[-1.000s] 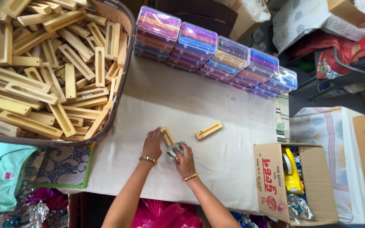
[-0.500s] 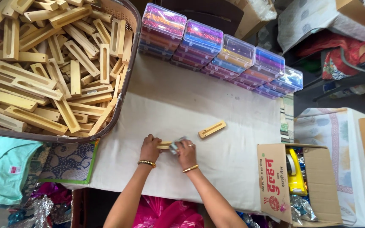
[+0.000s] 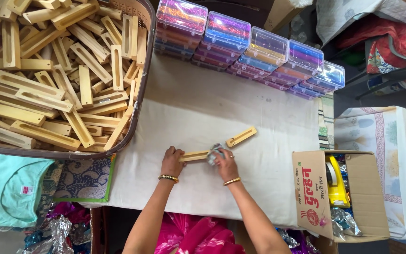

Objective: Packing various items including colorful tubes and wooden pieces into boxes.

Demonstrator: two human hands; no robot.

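left hand (image 3: 171, 162) pins block (image 3: 194, 155) end | right hand (image 3: 226, 164) grips foil (image 3: 214, 153) at 3 | basket (image 3: 143, 70) at 10, full of slotted blocks

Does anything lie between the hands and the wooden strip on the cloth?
Nothing visible does. The left hand holds one end of the wooden strip, and the right hand presses a small shiny piece against its other end.

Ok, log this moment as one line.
left hand: holds wooden block on cloth | right hand: presses silvery wad on block | second block: apart, right
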